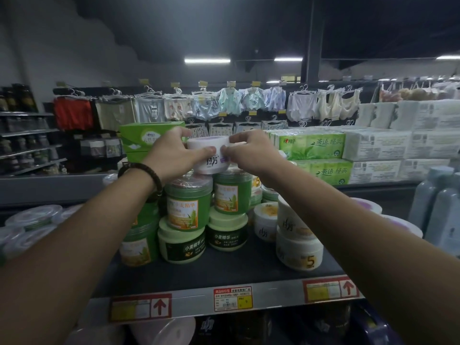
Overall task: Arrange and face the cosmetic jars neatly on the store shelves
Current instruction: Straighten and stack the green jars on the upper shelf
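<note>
A white cosmetic jar (211, 158) with a purple label sits on top of two tall green jars (185, 202) (231, 192). My left hand (174, 155) grips its left side and my right hand (251, 151) pinches its right side, thumbs at the front. Below the tall jars stand two pale-green jars with dark labels (183, 242) (227, 232). To the right, white jars with yellow labels (297, 247) are stacked in two layers on the dark shelf (236, 267).
Green tissue boxes (146, 138) stand behind my left hand, green and white tissue packs (313, 145) behind my right. Clear-lidded tubs (32, 217) lie at far left, pale blue bottles (438, 207) at far right. Price tags (232, 298) run along the shelf's front edge.
</note>
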`<state>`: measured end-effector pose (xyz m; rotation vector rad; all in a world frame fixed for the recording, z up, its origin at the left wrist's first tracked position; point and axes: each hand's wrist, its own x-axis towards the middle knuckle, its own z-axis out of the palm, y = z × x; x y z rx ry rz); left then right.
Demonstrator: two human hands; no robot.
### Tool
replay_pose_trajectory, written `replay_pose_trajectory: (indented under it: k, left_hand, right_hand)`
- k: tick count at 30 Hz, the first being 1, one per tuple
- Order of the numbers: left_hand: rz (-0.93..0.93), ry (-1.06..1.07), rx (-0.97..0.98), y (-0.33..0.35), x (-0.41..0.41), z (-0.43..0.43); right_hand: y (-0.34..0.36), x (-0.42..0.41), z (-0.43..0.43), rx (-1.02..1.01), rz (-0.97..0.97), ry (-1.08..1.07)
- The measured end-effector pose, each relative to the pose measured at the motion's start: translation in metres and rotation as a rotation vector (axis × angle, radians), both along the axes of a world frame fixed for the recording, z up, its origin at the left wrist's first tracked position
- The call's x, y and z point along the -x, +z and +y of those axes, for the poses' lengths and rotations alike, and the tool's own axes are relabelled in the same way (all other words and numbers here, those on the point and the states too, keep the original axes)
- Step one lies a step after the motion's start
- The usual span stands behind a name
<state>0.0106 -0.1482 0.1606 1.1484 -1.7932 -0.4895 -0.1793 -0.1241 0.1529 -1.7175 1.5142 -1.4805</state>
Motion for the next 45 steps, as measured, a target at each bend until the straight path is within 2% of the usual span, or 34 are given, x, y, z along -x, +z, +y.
replay_pose_trajectory:
  k: [21,34,45]
  left_hand:
    - [-0.047,0.025,0.1,-0.007,0.004,0.006]
    - [0.021,-0.064,0.195,0.008,0.011,0.023]
    - [0.064,-0.189,0.22,0.02,0.058,0.052]
  right_hand:
    - [-0.004,0.009,-0.002,0.03,-0.022,-0.017]
    - [0.018,0.025,0.024,0.122,-0.02,-0.002]
    - [0.036,0.076,0.077,0.088,-0.043,0.008]
